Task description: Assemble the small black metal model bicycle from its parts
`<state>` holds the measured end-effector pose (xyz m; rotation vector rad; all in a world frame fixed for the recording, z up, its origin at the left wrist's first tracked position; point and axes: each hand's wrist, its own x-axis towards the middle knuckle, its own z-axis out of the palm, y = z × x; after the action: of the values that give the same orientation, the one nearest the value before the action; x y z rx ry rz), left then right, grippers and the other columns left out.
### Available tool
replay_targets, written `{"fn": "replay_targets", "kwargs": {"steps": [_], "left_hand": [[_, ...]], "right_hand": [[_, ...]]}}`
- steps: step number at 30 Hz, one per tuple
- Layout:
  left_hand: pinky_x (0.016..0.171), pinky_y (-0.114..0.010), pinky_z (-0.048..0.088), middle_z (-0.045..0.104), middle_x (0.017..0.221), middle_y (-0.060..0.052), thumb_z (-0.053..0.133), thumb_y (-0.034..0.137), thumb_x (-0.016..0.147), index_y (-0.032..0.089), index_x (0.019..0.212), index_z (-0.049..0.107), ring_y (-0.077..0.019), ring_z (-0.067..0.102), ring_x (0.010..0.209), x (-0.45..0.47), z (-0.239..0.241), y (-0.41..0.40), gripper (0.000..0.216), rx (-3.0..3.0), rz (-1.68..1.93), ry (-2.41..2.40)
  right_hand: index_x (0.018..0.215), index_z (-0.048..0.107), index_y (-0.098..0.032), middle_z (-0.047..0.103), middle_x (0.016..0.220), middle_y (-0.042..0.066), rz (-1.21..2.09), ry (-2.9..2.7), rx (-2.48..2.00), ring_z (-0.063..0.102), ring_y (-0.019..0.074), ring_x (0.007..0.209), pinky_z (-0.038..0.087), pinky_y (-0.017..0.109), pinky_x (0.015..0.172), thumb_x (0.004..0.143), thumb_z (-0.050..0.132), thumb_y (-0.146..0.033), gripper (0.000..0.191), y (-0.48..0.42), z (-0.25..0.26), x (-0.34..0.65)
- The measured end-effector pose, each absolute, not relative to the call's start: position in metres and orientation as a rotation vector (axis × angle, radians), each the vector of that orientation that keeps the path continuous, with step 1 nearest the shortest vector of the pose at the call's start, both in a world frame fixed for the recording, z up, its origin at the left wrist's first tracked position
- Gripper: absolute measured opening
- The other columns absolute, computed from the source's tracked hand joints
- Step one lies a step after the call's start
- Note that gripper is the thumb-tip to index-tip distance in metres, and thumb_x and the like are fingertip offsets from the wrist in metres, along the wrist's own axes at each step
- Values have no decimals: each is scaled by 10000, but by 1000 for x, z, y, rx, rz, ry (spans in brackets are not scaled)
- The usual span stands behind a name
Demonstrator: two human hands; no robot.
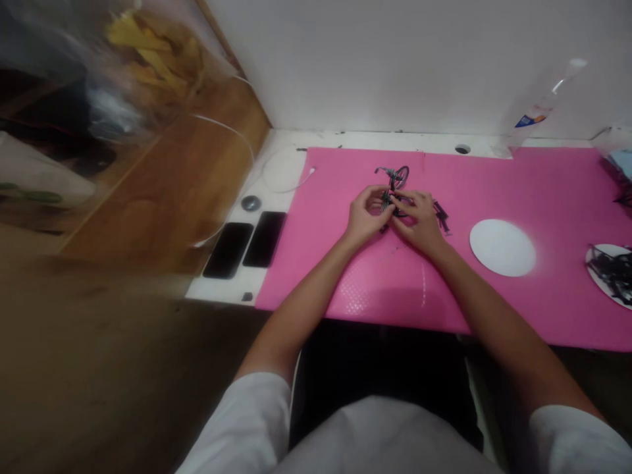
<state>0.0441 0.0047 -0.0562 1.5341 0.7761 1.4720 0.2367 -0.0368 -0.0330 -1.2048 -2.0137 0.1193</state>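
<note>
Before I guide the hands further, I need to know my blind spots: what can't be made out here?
- Head view: the middle of the model bicycle, covered by the left hand and right hand.
- Head view: the dark piece beside the right hand, too small to identify.
- Head view: the plate of black parts, cut off by the right edge.
- Head view: the yellow material, blurred.

A small, dark model bicycle (394, 180) is just right of the upper centre of the frame, its spoked wheel (403, 176) tilted at the top, a thin bar reaching left, its lower part largely hidden.
</note>
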Motion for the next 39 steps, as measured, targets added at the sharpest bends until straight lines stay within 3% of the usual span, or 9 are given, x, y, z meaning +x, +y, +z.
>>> {"fn": "replay_targets", "kwargs": {"steps": [6, 10, 20, 35, 39], "left_hand": [[963, -317, 668, 824, 1288, -102, 821, 186, 920, 245, 1322, 729, -172, 814, 1051, 45, -55, 3, 417, 1507, 1484, 829], [937, -303, 667, 819, 1276, -103, 833, 208, 925, 243, 1330, 741, -160, 806, 1009, 46, -56, 3, 416, 1466, 1499, 858], [932, -339, 690, 859, 1282, -131, 864, 287, 902, 208, 1299, 811, -195, 830, 1034, 43, -55, 5, 409, 1443, 1389, 892], [923, -336, 705, 870, 1273, -125, 926, 303, 862, 219, 1269, 818, -195, 844, 1029, 45, -59, 10, 429, 1324, 1385, 910], [944, -364, 711, 874, 1261, -119, 898, 317, 906, 232, 1280, 829, -198, 839, 1022, 41, -56, 11, 390, 1346, 1430, 969]], "right_hand": [[1514, 785, -370, 757, 1540, 102, 138, -1978, -1190, 645, 364, 1400, 489, 683, 1251, 1052, 777, -447, 468, -38, -32, 235], [1555, 752, -348, 756, 1524, 118, 169, -1999, -1174, 638, 377, 1420, 488, 680, 1259, 1023, 812, -500, 556, -37, -31, 236], [1503, 784, -364, 798, 1404, 109, 235, -1978, -1235, 644, 379, 1361, 513, 686, 1233, 1013, 815, -481, 505, -39, -29, 235], [1523, 768, -320, 780, 1438, 120, 189, -2020, -1209, 625, 387, 1366, 496, 681, 1250, 1012, 826, -495, 543, -36, -27, 240], [1418, 817, -305, 787, 1353, 129, 99, -1959, -1354, 618, 395, 1327, 486, 696, 1238, 1093, 704, -503, 396, -29, -25, 252]]}}
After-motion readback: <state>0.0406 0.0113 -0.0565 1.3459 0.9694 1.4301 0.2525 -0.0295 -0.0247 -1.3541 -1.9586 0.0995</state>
